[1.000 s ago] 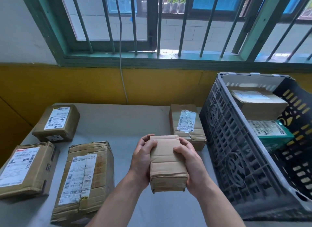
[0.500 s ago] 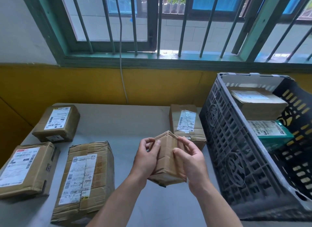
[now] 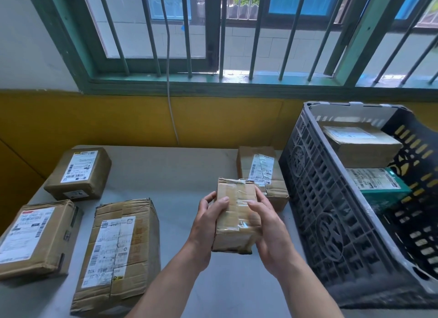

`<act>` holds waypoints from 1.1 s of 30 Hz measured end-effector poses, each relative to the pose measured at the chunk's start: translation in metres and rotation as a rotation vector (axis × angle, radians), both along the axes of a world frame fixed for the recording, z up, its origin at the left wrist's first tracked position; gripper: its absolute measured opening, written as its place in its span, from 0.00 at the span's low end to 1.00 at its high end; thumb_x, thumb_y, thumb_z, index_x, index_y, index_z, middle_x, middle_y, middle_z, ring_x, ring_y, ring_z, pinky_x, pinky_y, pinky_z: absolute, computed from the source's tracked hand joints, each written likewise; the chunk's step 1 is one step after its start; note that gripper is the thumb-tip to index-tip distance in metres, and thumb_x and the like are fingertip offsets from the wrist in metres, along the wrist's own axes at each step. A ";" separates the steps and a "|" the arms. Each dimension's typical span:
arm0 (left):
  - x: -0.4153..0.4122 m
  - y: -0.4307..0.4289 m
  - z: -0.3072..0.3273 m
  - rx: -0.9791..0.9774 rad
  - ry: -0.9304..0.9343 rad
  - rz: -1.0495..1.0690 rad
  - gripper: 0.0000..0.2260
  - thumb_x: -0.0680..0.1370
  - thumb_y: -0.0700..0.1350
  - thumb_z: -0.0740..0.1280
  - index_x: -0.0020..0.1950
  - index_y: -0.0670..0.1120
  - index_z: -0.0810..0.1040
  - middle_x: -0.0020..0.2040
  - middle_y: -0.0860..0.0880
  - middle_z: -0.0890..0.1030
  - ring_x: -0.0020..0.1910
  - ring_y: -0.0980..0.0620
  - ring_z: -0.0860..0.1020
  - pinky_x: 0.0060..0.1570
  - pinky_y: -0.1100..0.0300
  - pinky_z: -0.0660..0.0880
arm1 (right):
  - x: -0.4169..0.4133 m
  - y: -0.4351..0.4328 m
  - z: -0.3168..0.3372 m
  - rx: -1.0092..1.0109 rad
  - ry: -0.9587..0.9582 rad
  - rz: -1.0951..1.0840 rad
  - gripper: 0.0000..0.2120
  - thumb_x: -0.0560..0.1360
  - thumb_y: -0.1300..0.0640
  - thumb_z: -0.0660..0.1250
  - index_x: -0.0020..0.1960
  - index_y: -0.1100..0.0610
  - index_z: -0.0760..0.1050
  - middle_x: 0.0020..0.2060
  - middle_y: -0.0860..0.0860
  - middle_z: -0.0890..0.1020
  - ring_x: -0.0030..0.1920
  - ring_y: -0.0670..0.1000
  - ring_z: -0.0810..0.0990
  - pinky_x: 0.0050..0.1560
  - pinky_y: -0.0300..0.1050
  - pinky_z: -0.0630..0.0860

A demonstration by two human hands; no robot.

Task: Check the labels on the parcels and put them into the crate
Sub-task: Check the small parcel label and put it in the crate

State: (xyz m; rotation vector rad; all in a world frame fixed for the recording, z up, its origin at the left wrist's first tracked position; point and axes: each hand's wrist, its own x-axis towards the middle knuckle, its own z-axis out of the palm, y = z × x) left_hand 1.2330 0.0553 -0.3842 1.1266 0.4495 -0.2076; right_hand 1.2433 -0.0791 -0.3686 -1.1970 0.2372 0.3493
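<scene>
Small parcel [image 3: 234, 213] held up for label check, not yet in the crate [image 3: 331, 211].

The parcel was held above the worktop [image 3: 184, 175], just left of the crate. The left hand [image 3: 208, 220] and right hand [image 3: 267, 232] each had a curled grip on opposite long sides, probably to present one face for reading. That face was plain brown card under clear tape, creased and dented at the near end — no label visible on it.
</scene>
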 end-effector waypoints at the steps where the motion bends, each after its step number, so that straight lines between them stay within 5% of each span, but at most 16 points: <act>1: 0.000 0.001 -0.001 -0.002 0.005 0.005 0.25 0.69 0.54 0.72 0.66 0.53 0.76 0.55 0.45 0.87 0.50 0.45 0.86 0.43 0.50 0.83 | 0.000 -0.001 0.000 -0.004 -0.004 0.008 0.21 0.80 0.59 0.63 0.70 0.42 0.73 0.58 0.47 0.86 0.58 0.50 0.85 0.63 0.56 0.78; 6: 0.004 0.004 0.001 0.097 0.026 -0.065 0.14 0.81 0.50 0.66 0.63 0.46 0.82 0.58 0.43 0.86 0.55 0.45 0.84 0.53 0.54 0.79 | 0.002 0.001 -0.006 -0.057 -0.030 -0.062 0.21 0.80 0.62 0.65 0.70 0.47 0.75 0.59 0.47 0.85 0.58 0.48 0.84 0.58 0.49 0.80; 11: 0.007 0.005 0.000 0.170 0.049 0.011 0.11 0.85 0.47 0.62 0.65 0.49 0.78 0.56 0.46 0.86 0.50 0.50 0.84 0.45 0.58 0.79 | 0.001 0.001 -0.010 -0.022 -0.035 -0.132 0.13 0.81 0.61 0.65 0.64 0.55 0.79 0.54 0.47 0.87 0.51 0.44 0.86 0.43 0.35 0.81; 16: 0.006 0.003 -0.006 0.271 0.036 0.077 0.09 0.87 0.47 0.59 0.68 0.53 0.69 0.57 0.44 0.83 0.52 0.46 0.83 0.43 0.56 0.79 | 0.003 0.002 -0.023 -0.068 -0.061 -0.156 0.14 0.76 0.65 0.72 0.59 0.54 0.81 0.69 0.49 0.78 0.64 0.54 0.81 0.52 0.44 0.82; 20: 0.004 0.003 -0.005 0.266 0.038 0.025 0.14 0.85 0.53 0.62 0.70 0.54 0.71 0.60 0.49 0.83 0.58 0.48 0.83 0.52 0.54 0.80 | 0.002 0.003 -0.022 -0.110 -0.097 -0.155 0.19 0.75 0.68 0.73 0.62 0.52 0.78 0.64 0.52 0.81 0.62 0.52 0.83 0.56 0.46 0.82; 23: 0.002 0.002 -0.001 0.232 0.032 -0.049 0.30 0.73 0.68 0.70 0.70 0.58 0.68 0.63 0.53 0.82 0.58 0.53 0.84 0.54 0.57 0.80 | 0.000 0.004 -0.017 -0.143 -0.119 -0.149 0.22 0.75 0.69 0.72 0.64 0.50 0.77 0.59 0.50 0.84 0.58 0.47 0.84 0.58 0.47 0.82; 26: 0.002 0.002 -0.001 0.197 0.002 -0.061 0.30 0.71 0.63 0.75 0.69 0.58 0.69 0.62 0.55 0.83 0.55 0.57 0.85 0.45 0.65 0.79 | 0.000 0.004 -0.015 -0.122 -0.119 -0.161 0.24 0.76 0.72 0.69 0.67 0.53 0.75 0.57 0.48 0.85 0.56 0.43 0.84 0.57 0.43 0.81; 29: 0.003 0.004 0.000 0.154 -0.001 -0.041 0.25 0.72 0.60 0.69 0.67 0.54 0.77 0.58 0.51 0.86 0.56 0.48 0.85 0.53 0.54 0.81 | -0.001 0.002 -0.015 -0.095 -0.124 -0.148 0.24 0.78 0.71 0.66 0.70 0.56 0.73 0.60 0.51 0.84 0.61 0.47 0.82 0.60 0.42 0.78; 33: 0.002 0.002 0.003 0.137 -0.001 -0.040 0.26 0.72 0.61 0.63 0.66 0.52 0.81 0.57 0.48 0.87 0.60 0.42 0.83 0.64 0.40 0.77 | -0.004 0.002 -0.012 -0.081 -0.137 -0.027 0.23 0.79 0.71 0.61 0.70 0.51 0.73 0.57 0.48 0.86 0.60 0.46 0.83 0.52 0.38 0.80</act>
